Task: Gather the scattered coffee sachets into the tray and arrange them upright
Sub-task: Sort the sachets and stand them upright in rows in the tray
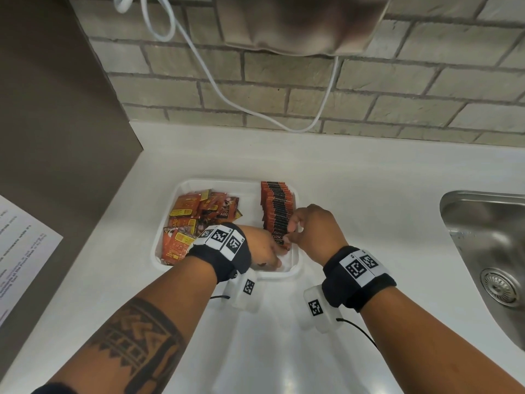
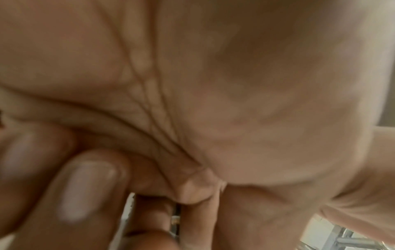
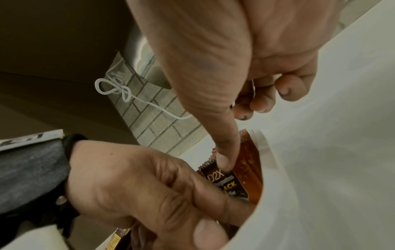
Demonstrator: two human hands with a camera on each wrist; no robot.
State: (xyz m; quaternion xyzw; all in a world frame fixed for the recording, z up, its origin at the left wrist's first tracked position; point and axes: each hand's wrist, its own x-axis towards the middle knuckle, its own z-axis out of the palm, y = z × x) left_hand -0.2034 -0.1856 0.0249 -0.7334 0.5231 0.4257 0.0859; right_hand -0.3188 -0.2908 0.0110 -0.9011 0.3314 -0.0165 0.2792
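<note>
On the white counter sits a white tray, between a brown panel on the left and a steel sink on the right. Along the tray's right side a row of sachets stands upright, packed edge to edge. On its left side a loose pile of sachets lies flat and jumbled, orange and yellow faces up.

Both hands meet at the near end of the row. The right hand has its thumb pressed on the top edge of the front sachet, the one marked D2X, with the other fingers curled in; the wrist view shows a thin edge between those fingers, too unclear to name. The left hand reaches into the tray's near right corner, fingers bent against the front sachet's lower part; whether it truly grips it, I cannot tell. The left wrist view shows only blurred palm.

A white cable hangs against the brick wall behind. A printed sheet lies at far left.
</note>
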